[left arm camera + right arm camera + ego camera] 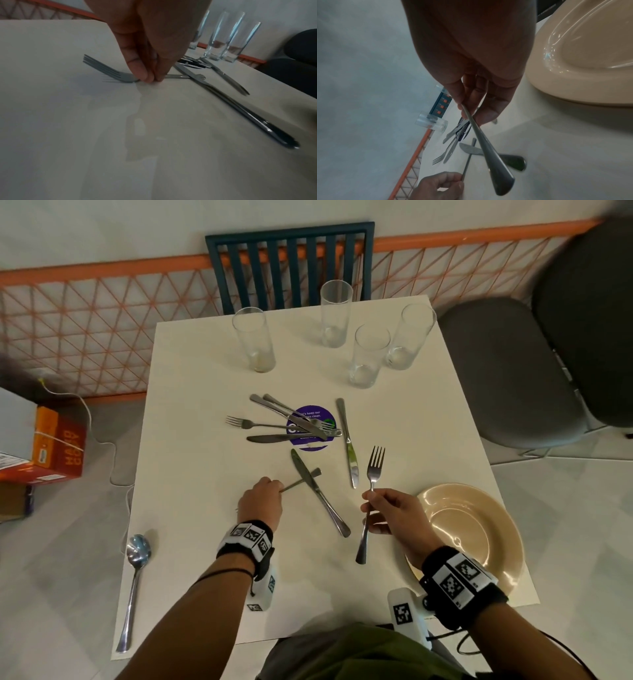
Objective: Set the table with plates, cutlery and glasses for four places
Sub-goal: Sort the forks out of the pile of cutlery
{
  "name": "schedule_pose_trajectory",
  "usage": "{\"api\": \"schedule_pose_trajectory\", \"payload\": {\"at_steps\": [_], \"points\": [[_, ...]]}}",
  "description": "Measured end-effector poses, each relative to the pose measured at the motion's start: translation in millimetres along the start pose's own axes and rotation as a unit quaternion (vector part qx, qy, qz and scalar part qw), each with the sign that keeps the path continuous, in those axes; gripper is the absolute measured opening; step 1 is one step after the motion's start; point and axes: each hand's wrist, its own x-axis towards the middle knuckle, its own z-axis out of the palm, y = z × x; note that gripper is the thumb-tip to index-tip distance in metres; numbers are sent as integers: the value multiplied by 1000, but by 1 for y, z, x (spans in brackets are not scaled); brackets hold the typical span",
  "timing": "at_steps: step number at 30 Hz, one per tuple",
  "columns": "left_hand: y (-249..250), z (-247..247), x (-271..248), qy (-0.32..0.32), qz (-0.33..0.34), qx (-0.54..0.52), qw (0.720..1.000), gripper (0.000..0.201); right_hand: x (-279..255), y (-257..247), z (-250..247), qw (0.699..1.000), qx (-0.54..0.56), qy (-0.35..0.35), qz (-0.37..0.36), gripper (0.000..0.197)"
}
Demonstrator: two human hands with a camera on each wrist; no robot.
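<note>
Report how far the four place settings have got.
Done: little; one plate at the near right, a spoon at the near left. In hand: right hand holds a fork; left hand pinches another fork lying under a knife. Left: four glasses bunched at the far side, cutlery pile mid-table; no other plates visible.

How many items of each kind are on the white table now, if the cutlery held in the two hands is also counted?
Glasses: 4
Plates: 1
Forks: 4
Knives: 4
Spoons: 1
Total: 14
</note>
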Motion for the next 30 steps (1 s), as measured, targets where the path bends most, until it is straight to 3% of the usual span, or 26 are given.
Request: {"api": "schedule_pose_trajectory", "payload": {"at_steps": [10, 20, 26, 30], "points": [[-65, -20, -6, 41, -52, -17, 998, 26, 1, 0, 2, 1000, -24, -13, -1, 19], [-57, -21, -10, 42, -137, -69, 987, 17, 4, 0, 23, 998, -26, -61, 22, 15], [-55, -14, -22, 50, -213, -189, 957, 19, 7, 3, 38, 995, -16, -92, 32, 19], [-55, -16, -31, 12, -250, -278, 927, 25, 7, 5, 45, 996, -7, -84, 35, 17]]}}
